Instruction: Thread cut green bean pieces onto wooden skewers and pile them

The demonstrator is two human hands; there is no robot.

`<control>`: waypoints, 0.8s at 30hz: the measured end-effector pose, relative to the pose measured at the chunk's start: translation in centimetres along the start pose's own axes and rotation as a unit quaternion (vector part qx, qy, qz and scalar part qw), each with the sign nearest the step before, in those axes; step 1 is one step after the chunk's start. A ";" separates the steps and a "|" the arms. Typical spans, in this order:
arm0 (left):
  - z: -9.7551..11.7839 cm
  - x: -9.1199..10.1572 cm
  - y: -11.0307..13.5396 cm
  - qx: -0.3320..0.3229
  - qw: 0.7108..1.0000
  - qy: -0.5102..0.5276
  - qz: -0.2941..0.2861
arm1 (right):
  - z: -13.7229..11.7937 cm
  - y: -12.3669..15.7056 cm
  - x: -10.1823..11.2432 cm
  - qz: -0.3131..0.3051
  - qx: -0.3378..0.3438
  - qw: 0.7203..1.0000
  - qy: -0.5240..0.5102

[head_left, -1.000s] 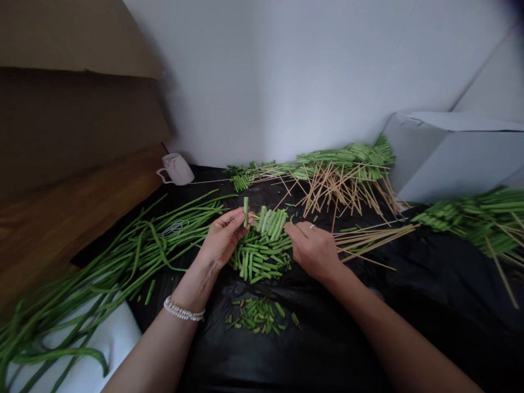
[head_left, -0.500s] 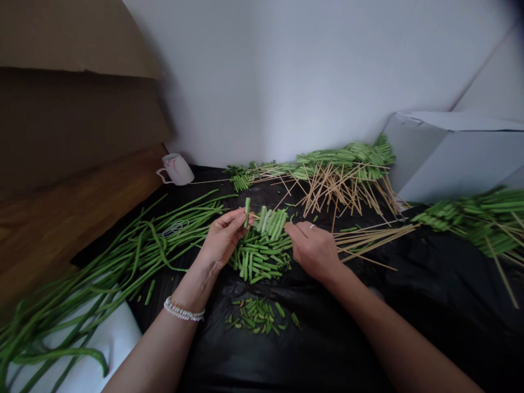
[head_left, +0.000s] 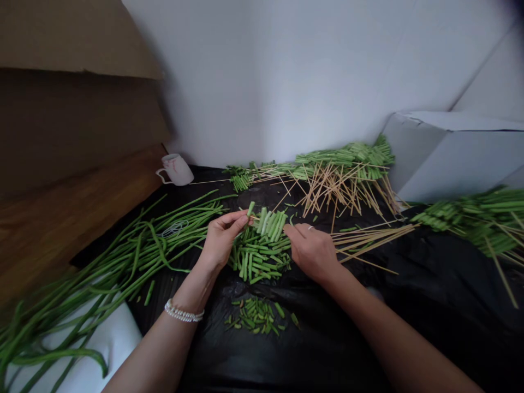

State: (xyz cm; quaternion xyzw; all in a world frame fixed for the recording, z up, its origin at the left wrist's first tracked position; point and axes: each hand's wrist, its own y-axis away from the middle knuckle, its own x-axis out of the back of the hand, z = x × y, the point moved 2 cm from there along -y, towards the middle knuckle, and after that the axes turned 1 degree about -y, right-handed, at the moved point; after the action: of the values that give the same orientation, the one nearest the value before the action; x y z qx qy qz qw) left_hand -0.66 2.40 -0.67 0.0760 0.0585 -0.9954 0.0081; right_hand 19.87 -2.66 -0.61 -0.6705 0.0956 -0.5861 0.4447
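Note:
Between my hands is a skewer carrying a row of cut green bean pieces [head_left: 272,224]. My left hand [head_left: 222,236] pinches one more bean piece [head_left: 250,209] at the skewer's left end, and a bit of the stick shows past it. My right hand [head_left: 311,248], with a ring on one finger, is closed at the right end of the row; the part of the skewer inside it is hidden. Beneath the row lies a pile of cut bean pieces [head_left: 258,262]. Closer to me are small trimmed bean ends [head_left: 262,315] on the black plastic sheet [head_left: 254,365].
Long whole beans [head_left: 135,256] spread along the left. Finished bean skewers [head_left: 347,158] are stacked by the wall, others [head_left: 470,215] at right. Bare skewers [head_left: 376,238] lie beyond my right hand. A mug [head_left: 176,169], a cardboard box [head_left: 77,114] and a white box [head_left: 458,153] stand around.
The bean piece in my left hand has gone from upright to tilted, shifting slightly right against the skewer, whose tip now shows past it. My right hand has barely moved.

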 end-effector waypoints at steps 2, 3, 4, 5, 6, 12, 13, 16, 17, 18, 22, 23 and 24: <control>0.0 -0.1 0.1 -0.004 1.000 -0.017 -0.003 | 0.0 0.0 0.0 -0.003 -0.001 1.000 0.000; 0.0 -0.1 0.1 -0.005 1.000 -0.020 -0.003 | 0.0 0.0 0.0 -0.004 -0.002 1.000 0.000; 0.1 -0.2 0.2 -0.003 1.000 -0.019 -0.002 | 0.0 0.0 0.0 -0.004 -0.002 1.000 -0.001; 0.1 -0.2 0.2 -0.001 1.000 -0.014 -0.002 | 0.0 0.0 0.0 -0.004 -0.002 1.000 -0.002; 0.2 -0.3 0.2 0.003 1.000 -0.006 -0.003 | 0.0 0.0 0.0 -0.003 -0.002 1.000 -0.004; 0.5 -0.6 0.3 0.051 0.996 0.074 -0.008 | -0.1 0.0 0.0 -0.002 0.002 1.000 -0.012; 0.5 -0.6 0.3 0.062 0.995 0.082 -0.005 | -0.1 0.0 0.1 -0.002 0.002 1.000 -0.013; 0.6 -0.6 0.3 0.086 0.992 0.094 -0.004 | -0.1 0.1 0.0 -0.002 -0.002 1.000 -0.013; 0.6 -0.6 0.3 0.088 0.991 0.097 -0.005 | 0.0 0.1 0.0 -0.001 -0.003 1.000 -0.013; 0.6 -0.6 0.3 0.088 0.991 0.099 -0.006 | 0.0 0.1 0.0 0.001 -0.004 1.000 -0.013; 0.4 -0.5 0.2 0.088 0.991 0.100 -0.009 | 0.0 0.2 -0.1 0.007 -0.004 1.000 -0.011; 0.3 -0.6 0.2 0.087 0.991 0.099 -0.011 | 0.0 0.2 -0.1 0.007 -0.003 1.000 -0.010; 0.3 -0.6 0.2 0.087 0.991 0.098 -0.014 | -0.1 0.2 -0.1 0.008 -0.003 1.000 -0.009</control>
State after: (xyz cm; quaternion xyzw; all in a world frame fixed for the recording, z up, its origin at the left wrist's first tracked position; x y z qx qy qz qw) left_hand -0.12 2.14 -0.36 0.1725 -0.0265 -0.9845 -0.0185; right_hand 19.85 -2.74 -0.79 -0.6765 0.0988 -0.5760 0.4481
